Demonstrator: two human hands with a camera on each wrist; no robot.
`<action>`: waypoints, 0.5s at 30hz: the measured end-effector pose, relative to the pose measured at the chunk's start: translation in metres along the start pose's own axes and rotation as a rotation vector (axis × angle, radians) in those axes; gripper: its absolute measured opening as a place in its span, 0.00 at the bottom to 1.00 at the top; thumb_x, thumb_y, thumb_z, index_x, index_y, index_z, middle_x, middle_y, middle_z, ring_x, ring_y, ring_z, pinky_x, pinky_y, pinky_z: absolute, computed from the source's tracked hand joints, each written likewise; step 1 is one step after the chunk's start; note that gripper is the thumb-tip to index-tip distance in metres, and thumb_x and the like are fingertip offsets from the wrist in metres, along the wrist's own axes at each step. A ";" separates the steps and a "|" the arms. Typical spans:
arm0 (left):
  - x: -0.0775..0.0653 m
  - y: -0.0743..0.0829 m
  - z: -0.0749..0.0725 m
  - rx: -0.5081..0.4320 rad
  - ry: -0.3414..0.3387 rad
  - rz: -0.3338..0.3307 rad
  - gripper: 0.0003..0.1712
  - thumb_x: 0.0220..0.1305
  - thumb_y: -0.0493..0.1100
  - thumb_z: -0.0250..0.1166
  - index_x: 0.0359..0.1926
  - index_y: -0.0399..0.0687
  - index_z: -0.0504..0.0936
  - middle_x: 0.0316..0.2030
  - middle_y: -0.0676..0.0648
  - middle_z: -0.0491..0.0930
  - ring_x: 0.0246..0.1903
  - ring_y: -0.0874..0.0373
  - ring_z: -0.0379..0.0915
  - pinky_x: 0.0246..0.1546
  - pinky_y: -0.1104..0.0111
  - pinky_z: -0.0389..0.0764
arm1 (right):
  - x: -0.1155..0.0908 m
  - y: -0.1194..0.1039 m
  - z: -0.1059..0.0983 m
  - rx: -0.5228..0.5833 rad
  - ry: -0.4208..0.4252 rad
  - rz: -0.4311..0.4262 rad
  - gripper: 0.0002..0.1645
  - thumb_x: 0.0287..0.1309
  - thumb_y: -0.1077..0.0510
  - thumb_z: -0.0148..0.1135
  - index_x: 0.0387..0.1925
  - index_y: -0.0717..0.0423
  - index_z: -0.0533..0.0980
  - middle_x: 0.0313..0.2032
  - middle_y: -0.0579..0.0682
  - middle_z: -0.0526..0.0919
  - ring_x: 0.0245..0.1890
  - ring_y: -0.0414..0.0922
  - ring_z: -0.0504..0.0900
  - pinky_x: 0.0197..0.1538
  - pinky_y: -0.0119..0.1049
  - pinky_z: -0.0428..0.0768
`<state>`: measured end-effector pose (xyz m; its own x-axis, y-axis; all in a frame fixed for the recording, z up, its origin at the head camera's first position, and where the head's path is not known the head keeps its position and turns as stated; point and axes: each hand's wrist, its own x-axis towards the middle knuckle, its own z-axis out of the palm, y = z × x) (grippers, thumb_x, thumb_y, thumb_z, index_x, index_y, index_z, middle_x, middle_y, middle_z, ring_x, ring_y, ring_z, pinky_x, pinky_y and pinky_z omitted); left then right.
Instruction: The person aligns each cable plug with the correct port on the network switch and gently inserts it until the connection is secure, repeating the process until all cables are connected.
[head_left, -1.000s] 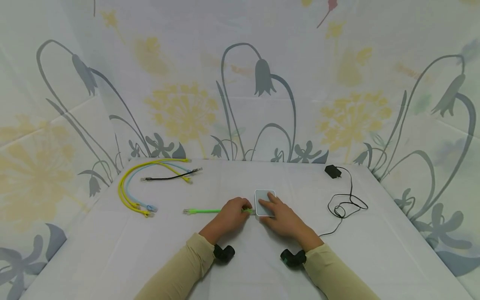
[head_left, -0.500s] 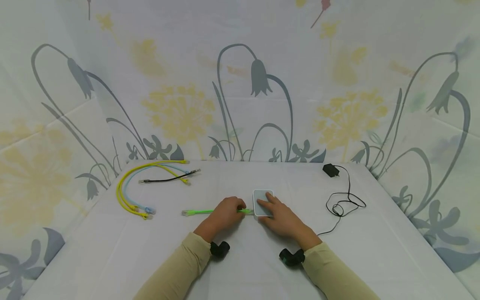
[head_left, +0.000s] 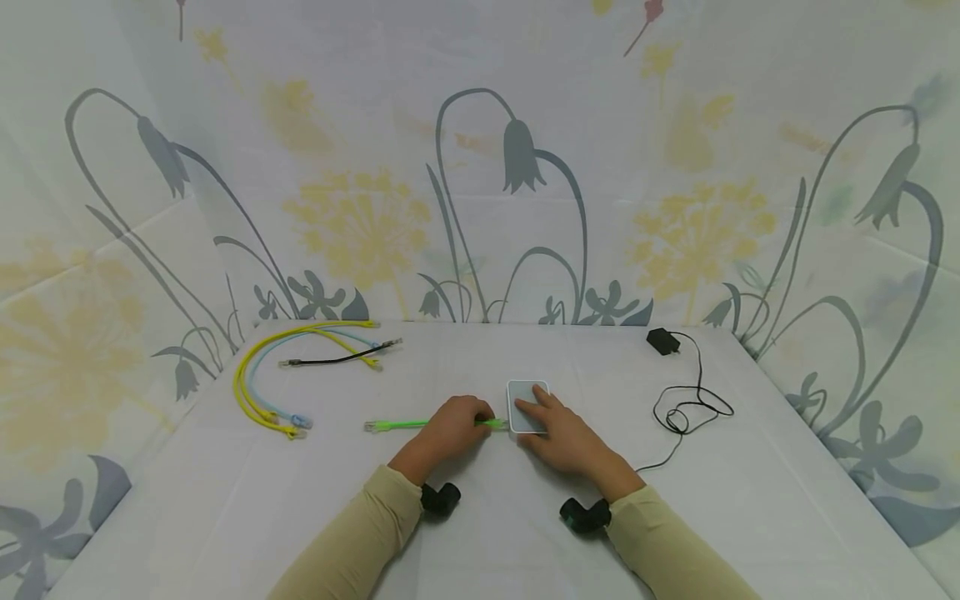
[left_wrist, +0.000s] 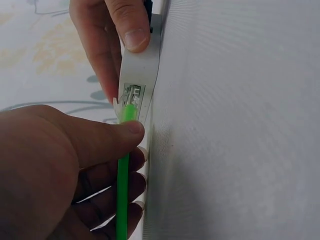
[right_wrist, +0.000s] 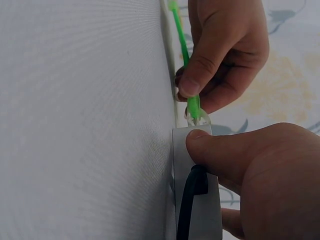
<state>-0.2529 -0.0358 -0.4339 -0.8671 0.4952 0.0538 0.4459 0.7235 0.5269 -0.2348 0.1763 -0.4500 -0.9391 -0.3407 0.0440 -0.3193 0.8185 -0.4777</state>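
Note:
In the head view, my left hand pinches a short green Ethernet cable close to its right end. The clear plug stands in the port of a small white network box; how deep it sits I cannot tell. My right hand holds this box, fingers spread over its grey top and thumb against its near side. A black power cord comes out of that side, below the thumb. The cable's other plug lies loose at the left.
Yellow cables, a light blue cable and a short black cable lie at the back left of the white table. At the back right is a black power adapter, its thin cord loosely coiled. Behind hangs a flowered cloth.
Since a second ago my left hand has slid slightly left along the green cable, and more green shows beside the box. The right hand and box look still.

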 end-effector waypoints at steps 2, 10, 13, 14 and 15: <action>0.000 -0.001 0.001 0.003 0.004 0.006 0.09 0.64 0.38 0.64 0.43 0.41 0.86 0.41 0.45 0.84 0.45 0.52 0.79 0.50 0.59 0.79 | -0.001 -0.001 -0.001 0.006 -0.001 -0.001 0.34 0.62 0.48 0.62 0.69 0.45 0.67 0.74 0.59 0.54 0.73 0.63 0.55 0.68 0.60 0.63; 0.000 -0.002 0.002 0.003 0.018 0.036 0.08 0.64 0.38 0.64 0.42 0.41 0.86 0.40 0.46 0.84 0.42 0.54 0.79 0.47 0.61 0.79 | -0.002 -0.001 -0.002 -0.001 0.002 -0.010 0.34 0.63 0.49 0.62 0.69 0.47 0.67 0.74 0.60 0.54 0.72 0.64 0.55 0.67 0.60 0.63; 0.000 -0.003 0.002 0.003 0.026 0.044 0.08 0.63 0.38 0.65 0.42 0.41 0.86 0.39 0.46 0.84 0.42 0.54 0.79 0.46 0.62 0.79 | -0.002 -0.002 -0.002 0.000 -0.004 -0.010 0.34 0.63 0.49 0.61 0.69 0.47 0.67 0.74 0.60 0.53 0.73 0.63 0.55 0.68 0.60 0.63; 0.000 -0.003 0.002 0.005 0.029 0.047 0.08 0.63 0.38 0.65 0.42 0.42 0.86 0.39 0.46 0.84 0.41 0.54 0.79 0.46 0.62 0.79 | -0.002 -0.002 -0.002 -0.001 -0.006 -0.013 0.34 0.63 0.49 0.61 0.69 0.47 0.66 0.74 0.61 0.53 0.73 0.64 0.54 0.68 0.60 0.63; 0.000 -0.004 0.002 0.003 0.031 0.049 0.08 0.63 0.38 0.65 0.42 0.42 0.86 0.38 0.46 0.83 0.41 0.54 0.79 0.46 0.62 0.79 | -0.002 -0.002 -0.002 -0.002 -0.010 -0.016 0.34 0.64 0.49 0.61 0.69 0.47 0.66 0.74 0.61 0.53 0.73 0.64 0.54 0.68 0.60 0.62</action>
<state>-0.2540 -0.0377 -0.4376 -0.8505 0.5151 0.1062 0.4890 0.7002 0.5201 -0.2327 0.1760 -0.4474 -0.9327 -0.3580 0.0429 -0.3343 0.8140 -0.4749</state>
